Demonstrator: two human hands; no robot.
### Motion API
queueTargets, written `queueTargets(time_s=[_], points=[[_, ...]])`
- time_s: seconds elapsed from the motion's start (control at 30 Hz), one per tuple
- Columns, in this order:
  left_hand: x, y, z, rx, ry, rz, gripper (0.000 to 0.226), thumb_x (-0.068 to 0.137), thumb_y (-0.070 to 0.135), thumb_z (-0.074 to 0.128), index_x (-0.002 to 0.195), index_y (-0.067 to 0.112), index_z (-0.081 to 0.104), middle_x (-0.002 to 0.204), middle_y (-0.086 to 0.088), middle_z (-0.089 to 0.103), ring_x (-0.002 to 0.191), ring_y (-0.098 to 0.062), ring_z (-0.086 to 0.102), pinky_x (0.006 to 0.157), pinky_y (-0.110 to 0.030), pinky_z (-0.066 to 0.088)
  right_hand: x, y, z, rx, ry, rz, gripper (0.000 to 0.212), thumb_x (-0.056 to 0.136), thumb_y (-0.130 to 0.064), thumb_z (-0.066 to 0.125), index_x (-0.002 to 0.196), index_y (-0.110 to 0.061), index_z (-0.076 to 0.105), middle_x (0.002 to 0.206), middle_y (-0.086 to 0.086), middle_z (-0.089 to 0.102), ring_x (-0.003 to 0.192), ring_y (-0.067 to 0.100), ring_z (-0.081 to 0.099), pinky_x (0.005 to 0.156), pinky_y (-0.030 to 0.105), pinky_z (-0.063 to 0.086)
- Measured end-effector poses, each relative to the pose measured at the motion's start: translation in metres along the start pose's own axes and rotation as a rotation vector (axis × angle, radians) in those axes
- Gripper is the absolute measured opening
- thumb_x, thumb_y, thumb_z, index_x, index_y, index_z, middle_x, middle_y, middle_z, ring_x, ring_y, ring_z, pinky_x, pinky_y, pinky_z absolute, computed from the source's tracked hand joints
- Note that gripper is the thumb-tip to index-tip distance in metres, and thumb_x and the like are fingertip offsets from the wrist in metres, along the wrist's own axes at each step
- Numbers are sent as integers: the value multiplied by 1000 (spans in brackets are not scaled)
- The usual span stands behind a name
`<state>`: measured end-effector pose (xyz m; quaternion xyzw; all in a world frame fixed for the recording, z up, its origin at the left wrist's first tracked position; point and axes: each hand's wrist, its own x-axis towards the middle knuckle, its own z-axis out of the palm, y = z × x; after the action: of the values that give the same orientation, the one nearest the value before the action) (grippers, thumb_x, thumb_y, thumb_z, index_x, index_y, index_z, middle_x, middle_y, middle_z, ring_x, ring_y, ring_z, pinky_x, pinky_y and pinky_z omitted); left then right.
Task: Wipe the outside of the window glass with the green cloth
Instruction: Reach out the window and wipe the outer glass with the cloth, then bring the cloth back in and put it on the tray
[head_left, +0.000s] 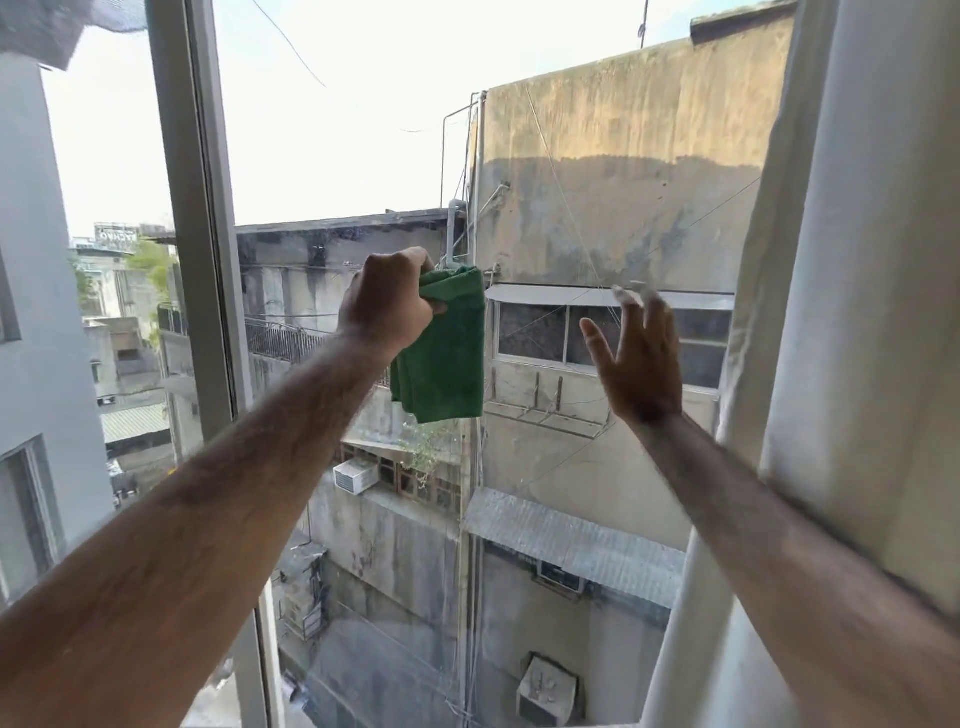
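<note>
Both bare arms are stretched out forward and up toward the window. The left hand (387, 301) is balled into a fist around the top edge of the green cloth (441, 348), knuckles facing the camera, and the rest of the cloth hangs straight down below the fist in a folded slab. The right hand (636, 353) is raised just right of it, palm turned inward, fingers (597, 340) spread and loose, gripping nothing. Its fingertips are blurry, so I honestly can't tell if they're touching the glass (597, 218) or just near it. Same deal with the cloth: can't say whether it's against the pane or just hanging beside it. The frame (200, 260) runs up behind the left forearm. A pale curtain (857, 260) covers the right side, and the right forearm crosses in front of it. Both elbows are cut off at the bottom.
</note>
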<state>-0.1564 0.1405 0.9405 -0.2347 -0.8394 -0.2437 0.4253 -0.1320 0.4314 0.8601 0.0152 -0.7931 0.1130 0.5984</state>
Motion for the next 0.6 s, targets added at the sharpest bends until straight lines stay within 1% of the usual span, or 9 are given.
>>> queueTargets(time_s=[0.07, 0.1, 0.13, 0.17, 0.23, 0.3, 0.4, 0.5, 0.6], points=[[-7, 0, -6, -99, -4, -43, 42, 78, 18, 90, 113, 3, 70, 113, -18, 77, 97, -30, 71, 84, -35, 57, -8, -25, -8, 219, -116, -43, 65, 101, -53, 59, 141, -2, 62, 130, 17, 71, 107, 24, 71, 90, 14, 53], [-11, 0, -9, -156, -3, -73, 42, 77, 19, 91, 111, 3, 71, 110, -15, 77, 93, -26, 68, 77, -29, 54, -13, -37, -10, 348, -224, -26, 63, 98, -50, 67, 142, -5, 63, 121, 11, 75, 94, 17, 72, 79, 4, 52], [-16, -1, -11, -214, -4, -105, 42, 77, 21, 91, 110, 4, 71, 107, -12, 76, 90, -23, 66, 70, -24, 51, -18, -50, -11, 467, -359, 44, 64, 94, -47, 76, 144, -9, 62, 116, 4, 76, 87, 11, 73, 74, 3, 54], [-20, -2, -14, -265, -3, -138, 41, 77, 23, 91, 109, 6, 71, 103, -8, 74, 87, -20, 64, 64, -18, 47, -23, -62, -10, 590, -504, 155, 66, 90, -44, 83, 144, -13, 62, 112, -2, 76, 87, 7, 75, 74, 8, 58], [-32, -7, -18, -345, 2, -206, 41, 78, 30, 90, 108, 10, 71, 97, 0, 68, 79, -13, 63, 55, -14, 42, -36, -75, -7, 798, -706, 349, 63, 79, -39, 90, 133, -13, 70, 110, 0, 80, 97, 15, 80, 87, 32, 66], [-50, -18, -23, -467, -6, -297, 39, 78, 33, 89, 106, 13, 70, 99, -1, 69, 79, -12, 66, 58, -22, 55, -49, -83, -7, 933, -736, 484, 59, 74, -37, 88, 125, -9, 76, 113, 10, 84, 106, 25, 80, 99, 44, 65], [-79, -40, -22, -742, -93, -481, 34, 84, 31, 85, 104, 13, 66, 108, -10, 72, 92, -23, 74, 71, -36, 67, -69, -88, -8, 1161, -676, 690, 49, 79, -28, 88, 123, -11, 75, 115, 9, 84, 103, 22, 81, 100, 47, 65], [-115, -61, -14, -1030, -194, -665, 30, 90, 32, 79, 102, 10, 64, 111, -17, 72, 87, -25, 78, 67, -35, 67, -90, -94, -4, 1294, -624, 842, 34, 90, -22, 84, 121, -10, 75, 113, 10, 83, 106, 28, 81, 94, 47, 67], [-160, -81, 2, -1135, -251, -768, 28, 95, 38, 73, 98, 11, 65, 99, -11, 71, 76, -19, 79, 60, -33, 65, -118, -103, 2, 1258, -625, 932, 33, 91, -27, 84, 118, -10, 78, 103, 7, 84, 94, 26, 82, 81, 40, 70]])
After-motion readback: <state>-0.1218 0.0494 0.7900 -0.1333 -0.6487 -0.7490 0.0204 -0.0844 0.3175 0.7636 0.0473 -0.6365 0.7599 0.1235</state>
